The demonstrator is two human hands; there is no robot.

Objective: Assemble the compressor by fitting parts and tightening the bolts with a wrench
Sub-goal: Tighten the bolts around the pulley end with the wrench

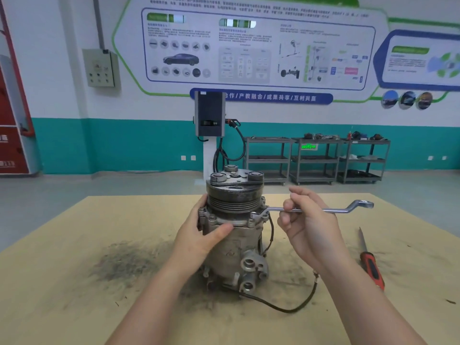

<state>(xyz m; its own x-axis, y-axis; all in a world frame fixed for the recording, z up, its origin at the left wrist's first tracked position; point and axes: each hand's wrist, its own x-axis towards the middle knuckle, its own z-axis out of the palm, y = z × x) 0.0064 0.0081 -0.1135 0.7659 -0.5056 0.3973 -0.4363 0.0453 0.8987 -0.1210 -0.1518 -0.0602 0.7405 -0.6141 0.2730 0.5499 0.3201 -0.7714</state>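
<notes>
Head view: a compressor (234,227) stands upright near the middle of a tan board (74,257) that covers the table, its grooved pulley (234,197) on top and its two round ports facing the camera at the bottom. Dark grime stains the board to the left of the compressor and under it. A thin black wire (296,305) runs from the compressor's base, loops across the board and rises toward the right forearm.

The left hand (201,235) grips the compressor's body just below the pulley, thumb pressed across the front and fingers wrapped round the left side over the bolted flange. The right hand (306,225) pinches the shaft of a silver ring wrench (318,209) with curled fingers. The wrench lies roughly level; its left end sits at a bolt (261,215) on the right edge of the flange, and its other ring end sticks out to the right, in the air.

A screwdriver (371,265) with a red and black handle lies on the board to the right, well apart from the compressor.

Behind the table stand a charging post (210,115) and grey shelf carts (316,158) against a white and teal wall.
</notes>
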